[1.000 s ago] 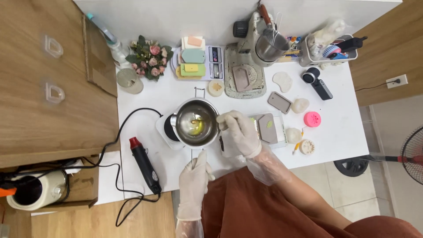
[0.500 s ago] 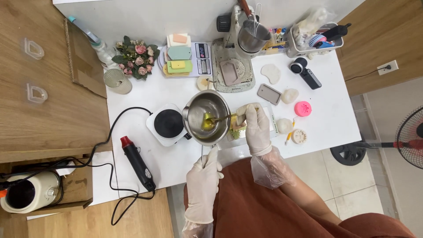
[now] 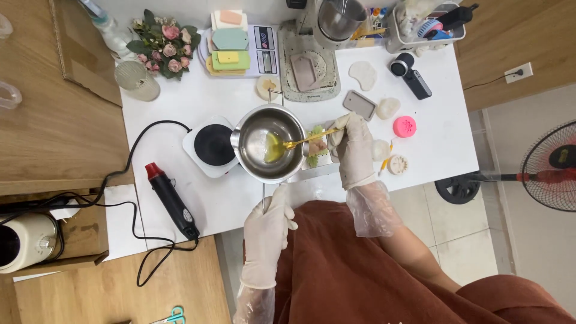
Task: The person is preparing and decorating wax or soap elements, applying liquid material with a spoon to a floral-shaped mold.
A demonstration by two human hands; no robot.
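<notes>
- Two gloved hands are working over a white surface [image 3: 432, 144], seen from above, with a rust-brown garment [image 3: 372, 270] filling the near edge of the view.
- Nearest, the left hand [image 3: 270, 225] is closing its fingers around the thin handle of a steel pot [image 3: 267, 144], holding the pot just off the edge of a small black hot plate [image 3: 213, 146].
- Yellow liquid [image 3: 273, 147] is lying in the bottom of the pot, toward its right side.
- A little farther out, the right hand [image 3: 351, 147] is pinching a gold spoon [image 3: 306, 141], whose bowl is reaching into the pot and touching the liquid.
- Under the spoon, just beside the pot, a clear mould with green and pink bits [image 3: 316, 150] is sitting on the surface.
- To the left, a black heat gun with a red tip [image 3: 171, 201] is lying beside its looping black cord [image 3: 144, 135].
- To the right of the right hand, a round pink piece [image 3: 405, 126] and small white shapes [image 3: 387, 108] are resting well apart from the pot.
- Farther back, a grey phone [image 3: 360, 105] is lying flat near a speckled mat [image 3: 309, 72].
- Farthest, a scale with pastel blocks [image 3: 231, 45], a bunch of pink flowers [image 3: 162, 45] and a second steel cup [image 3: 339, 18] are standing along the far edge.
</notes>
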